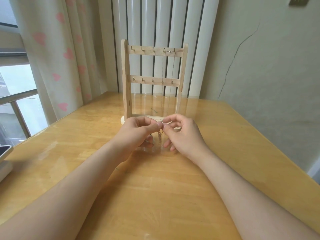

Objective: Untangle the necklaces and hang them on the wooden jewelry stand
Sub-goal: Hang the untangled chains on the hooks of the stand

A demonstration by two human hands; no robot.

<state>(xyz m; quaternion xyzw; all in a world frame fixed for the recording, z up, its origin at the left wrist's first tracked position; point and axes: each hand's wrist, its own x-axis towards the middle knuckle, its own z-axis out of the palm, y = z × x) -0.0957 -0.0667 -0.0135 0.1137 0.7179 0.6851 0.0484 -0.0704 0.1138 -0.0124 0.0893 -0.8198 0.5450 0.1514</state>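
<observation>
Pinching the tangled necklaces (159, 135) at the near foot of the wooden jewelry stand (125, 75), my left hand (138, 131) and right hand (181, 134) fingers clamped on chain, I fear a hard tug tightens the knot or topples the stand through the hooked strand (163, 84).

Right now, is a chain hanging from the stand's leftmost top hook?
No, the chain hangs from the stand's two rightmost top hooks.

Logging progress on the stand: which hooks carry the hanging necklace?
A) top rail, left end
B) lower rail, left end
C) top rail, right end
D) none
C: the necklace drapes between the two rightmost top-rail hooks of the wooden jewelry stand, its strands dropping to the left hand and right hand.
</observation>
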